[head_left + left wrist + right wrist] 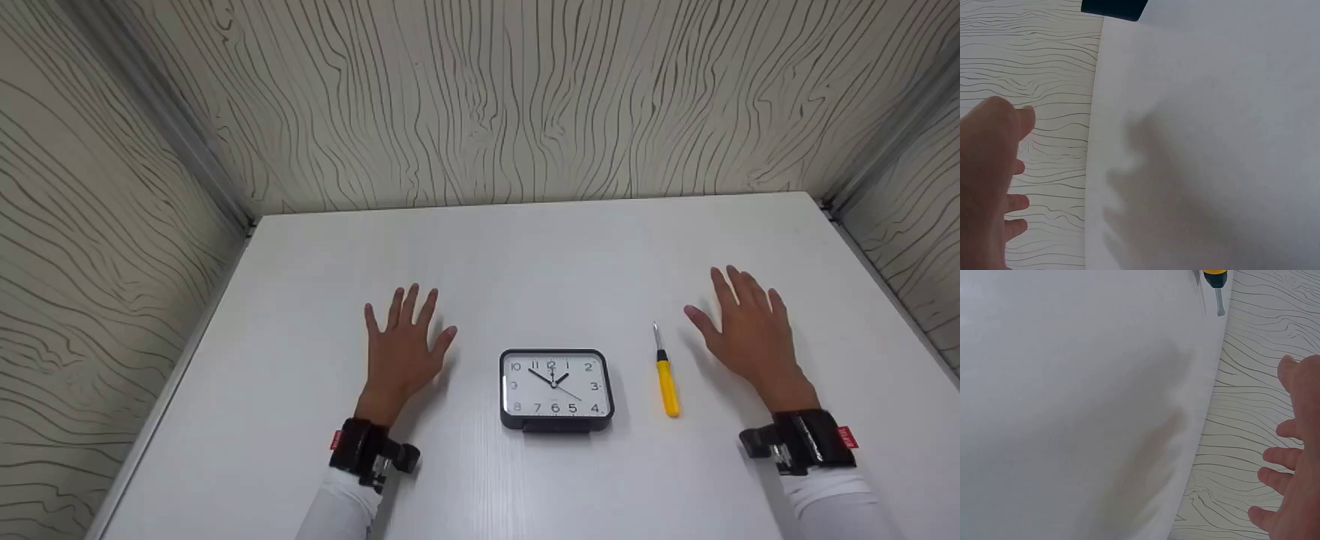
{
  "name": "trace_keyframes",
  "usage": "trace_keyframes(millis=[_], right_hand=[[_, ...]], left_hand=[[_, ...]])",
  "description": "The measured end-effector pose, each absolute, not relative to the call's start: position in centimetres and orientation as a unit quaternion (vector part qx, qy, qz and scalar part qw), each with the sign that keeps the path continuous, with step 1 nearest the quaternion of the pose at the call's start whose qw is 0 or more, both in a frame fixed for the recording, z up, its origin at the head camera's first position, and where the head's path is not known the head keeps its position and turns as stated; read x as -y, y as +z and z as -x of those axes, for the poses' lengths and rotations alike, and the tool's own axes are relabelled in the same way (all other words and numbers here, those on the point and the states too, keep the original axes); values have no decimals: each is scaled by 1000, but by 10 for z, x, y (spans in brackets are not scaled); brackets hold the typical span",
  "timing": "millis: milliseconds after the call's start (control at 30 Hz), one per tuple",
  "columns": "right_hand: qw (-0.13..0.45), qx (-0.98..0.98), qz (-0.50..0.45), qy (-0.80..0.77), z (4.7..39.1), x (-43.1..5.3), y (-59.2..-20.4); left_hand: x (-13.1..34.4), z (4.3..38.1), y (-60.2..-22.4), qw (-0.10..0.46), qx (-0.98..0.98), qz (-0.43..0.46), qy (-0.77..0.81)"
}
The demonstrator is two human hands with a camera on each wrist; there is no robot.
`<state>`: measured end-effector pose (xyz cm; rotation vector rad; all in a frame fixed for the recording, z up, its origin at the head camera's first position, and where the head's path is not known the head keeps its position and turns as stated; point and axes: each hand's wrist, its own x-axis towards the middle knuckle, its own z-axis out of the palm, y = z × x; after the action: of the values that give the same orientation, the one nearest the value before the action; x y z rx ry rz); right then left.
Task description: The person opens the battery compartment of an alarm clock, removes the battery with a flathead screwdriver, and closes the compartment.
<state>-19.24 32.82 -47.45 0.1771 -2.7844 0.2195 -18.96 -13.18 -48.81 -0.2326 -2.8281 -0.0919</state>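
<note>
A rectangular clock with a dark frame and white face stands between the two hands. To its right lies a flathead screwdriver with a yellow handle, its metal tip pointing to the back. My left hand, fingers spread and straight, is over the table left of the clock and holds nothing. The right hand is spread in the same way, right of the screwdriver, also holding nothing. In the left wrist view only a dark corner of the clock shows. The screwdriver's flat blade appears in the right wrist view.
A white table spans the space, its far edge against a wood-grain patterned wall. Similar panels stand at both sides, with grey metal posts in the corners. Both wrists wear black camera straps.
</note>
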Motion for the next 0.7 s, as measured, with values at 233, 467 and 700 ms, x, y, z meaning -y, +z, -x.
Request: trace_keyframes(millis=[233,467,700], right_hand=[[181,977,-79,81,190,-322,-473],[179,973,-101,102,187,-308,-467],[178,972,-120,95,184,-295,-460]], left_hand=[[114,183,-487,143,983,107,-40],[103,179,-484,137,982,122,-33],[94,170,-482,130,980,148,-33]])
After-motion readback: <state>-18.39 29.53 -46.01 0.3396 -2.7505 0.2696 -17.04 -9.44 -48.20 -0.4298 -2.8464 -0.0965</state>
